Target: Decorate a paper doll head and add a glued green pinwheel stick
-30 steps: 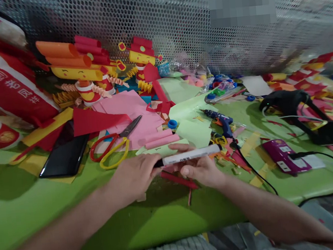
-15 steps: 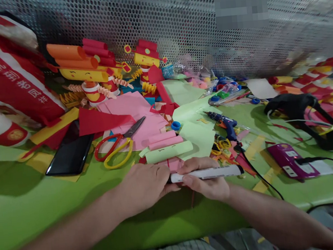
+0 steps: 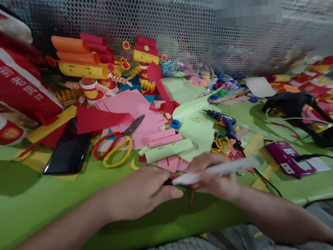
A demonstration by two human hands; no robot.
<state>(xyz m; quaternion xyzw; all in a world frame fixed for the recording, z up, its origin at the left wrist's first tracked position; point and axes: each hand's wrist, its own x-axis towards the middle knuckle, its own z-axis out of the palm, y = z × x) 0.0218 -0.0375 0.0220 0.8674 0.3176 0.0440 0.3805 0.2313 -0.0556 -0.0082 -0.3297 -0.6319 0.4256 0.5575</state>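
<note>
My right hand (image 3: 217, 177) is closed round a white marker (image 3: 234, 166), which is smeared by motion and slants up to the right. My left hand (image 3: 143, 193) pinches the marker's black end (image 3: 168, 182), most of it hidden by the fingers. Whether that black cap is still fully on the marker I cannot tell. Just beyond the hands lies a pale green paper roll (image 3: 169, 151) with small drawn curved lines, and pink paper rolls (image 3: 162, 140) rest behind it. Scissors (image 3: 120, 142) with one red and one yellow handle lie open to the left.
A black phone (image 3: 68, 149) lies at the left near a paper cup (image 3: 0, 126). Paper figures (image 3: 83, 70) stand at the back. To the right are a blue glue gun (image 3: 224, 122), a purple power strip (image 3: 289, 159) with a black cable, and a black strapped item (image 3: 293, 108).
The right hand has tilted the marker, its far end rising to the right. The left hand has shifted slightly left, with its thumb now stretched along below the black end.
</note>
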